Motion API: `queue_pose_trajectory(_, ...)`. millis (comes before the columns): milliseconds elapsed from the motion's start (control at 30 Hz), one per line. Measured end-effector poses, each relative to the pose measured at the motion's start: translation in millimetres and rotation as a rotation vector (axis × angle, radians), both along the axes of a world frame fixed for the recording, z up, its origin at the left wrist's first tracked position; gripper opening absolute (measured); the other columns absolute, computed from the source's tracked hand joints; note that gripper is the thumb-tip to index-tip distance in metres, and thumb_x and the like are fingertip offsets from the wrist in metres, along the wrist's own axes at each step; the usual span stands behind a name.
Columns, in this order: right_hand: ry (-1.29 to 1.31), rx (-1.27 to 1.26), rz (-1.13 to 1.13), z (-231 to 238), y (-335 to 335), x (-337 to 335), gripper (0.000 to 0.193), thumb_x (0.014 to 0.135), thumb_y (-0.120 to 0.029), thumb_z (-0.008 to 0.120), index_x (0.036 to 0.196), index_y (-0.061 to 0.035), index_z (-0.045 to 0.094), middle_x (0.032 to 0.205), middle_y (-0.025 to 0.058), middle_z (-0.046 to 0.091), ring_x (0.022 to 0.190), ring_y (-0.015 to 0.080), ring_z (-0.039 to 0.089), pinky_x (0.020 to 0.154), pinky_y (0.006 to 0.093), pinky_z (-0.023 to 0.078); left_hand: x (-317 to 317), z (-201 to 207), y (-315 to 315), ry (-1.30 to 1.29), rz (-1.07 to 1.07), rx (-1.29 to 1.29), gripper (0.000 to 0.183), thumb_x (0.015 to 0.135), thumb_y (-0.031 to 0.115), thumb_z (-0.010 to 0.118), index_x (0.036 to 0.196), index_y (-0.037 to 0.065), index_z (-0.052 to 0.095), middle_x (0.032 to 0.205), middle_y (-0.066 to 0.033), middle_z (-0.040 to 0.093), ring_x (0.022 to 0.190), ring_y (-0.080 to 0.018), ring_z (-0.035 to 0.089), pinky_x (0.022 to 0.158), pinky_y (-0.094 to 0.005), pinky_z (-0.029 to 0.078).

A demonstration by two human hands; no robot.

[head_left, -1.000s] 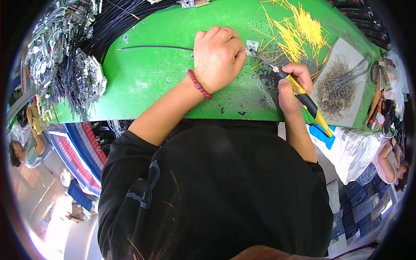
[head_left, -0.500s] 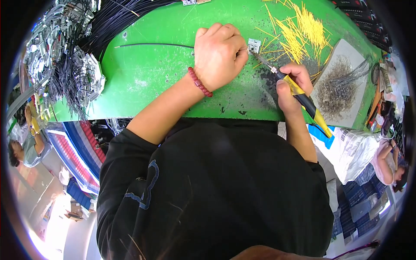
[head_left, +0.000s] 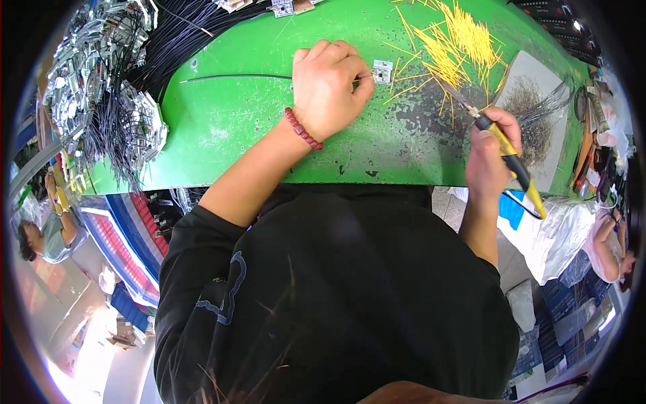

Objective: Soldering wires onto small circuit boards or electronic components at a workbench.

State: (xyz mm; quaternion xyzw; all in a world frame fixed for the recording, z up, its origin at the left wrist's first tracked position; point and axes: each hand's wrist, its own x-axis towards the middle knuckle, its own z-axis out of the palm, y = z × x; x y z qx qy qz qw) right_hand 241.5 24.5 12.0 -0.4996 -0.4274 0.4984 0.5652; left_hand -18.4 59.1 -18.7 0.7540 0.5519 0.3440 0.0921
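Observation:
My left hand, closed, pinches a black cable whose free end runs out to the left across the green table. A small white circuit board lies just right of its fingertips; whether the wire touches the board is hidden. My right hand is wrapped round the yellow and black handle of a soldering iron. The iron's tip points up and left, near the pile of yellow wires and apart from the board.
On the right lies a grey slab with dark residue and a bundle of thin solder-like strands. A heap of metal-ended cables fills the left side, with black cables behind. Other people sit at both far edges.
My right hand has moved the soldering iron right and slightly down, away from the board. My left hand keeps its pinch, appearing slightly farther left along with the board.

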Motion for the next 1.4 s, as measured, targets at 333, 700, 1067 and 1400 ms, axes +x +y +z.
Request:
queue_pose_trajectory(333,0.315,-0.05,-0.037,15,6,23,0.031,0.085,-0.005,0.056,0.114,0.0066,0.054,0.073,0.0013,0.045,0.062,0.0089,0.036,0.056,0.0244,0.029,42,22,20,0.043,-0.172,-0.011,0.008,0.07,0.017,0.074,0.071,0.012,0.067,0.083,-0.001,0.064,0.082,-0.022,0.06,0.073,-0.0377,0.041)
queue_pose_trajectory(700,0.267,0.044,-0.169,3,-1,13,0.03,0.095,-0.022,0.047,0.103,0.0046,0.058,0.065,0.003,0.045,0.056,0.0101,0.037,0.053,0.024,0.03,38,28,20,0.079,-0.155,-0.029,0.009,0.08,0.015,0.067,0.078,0.009,0.06,0.077,-0.0045,0.062,0.076,-0.0251,0.061,0.073,-0.0401,0.043)
queue_pose_trajectory(1067,0.062,0.054,-0.054,-15,12,-40,0.017,0.078,0.002,0.05,0.094,0.0029,0.055,0.071,0.0028,0.05,0.056,0.0072,0.041,0.052,0.0206,0.033,-12,21,-13,-0.082,-0.069,-0.124,0.007,0.072,0.014,0.074,0.074,0.014,0.067,0.079,0.0007,0.063,0.08,-0.0203,0.059,0.077,-0.037,0.039)
queue_pose_trajectory(1400,-0.123,0.135,0.024,-34,7,-49,0.017,0.073,0.002,0.059,0.089,-0.0002,0.056,0.078,0.0001,0.053,0.062,0.0037,0.044,0.056,0.0195,0.034,-4,0,-10,-0.002,0.002,0.004,0.009,0.069,0.01,0.072,0.07,0.014,0.064,0.086,0.0019,0.061,0.084,-0.0193,0.057,0.077,-0.0355,0.038)
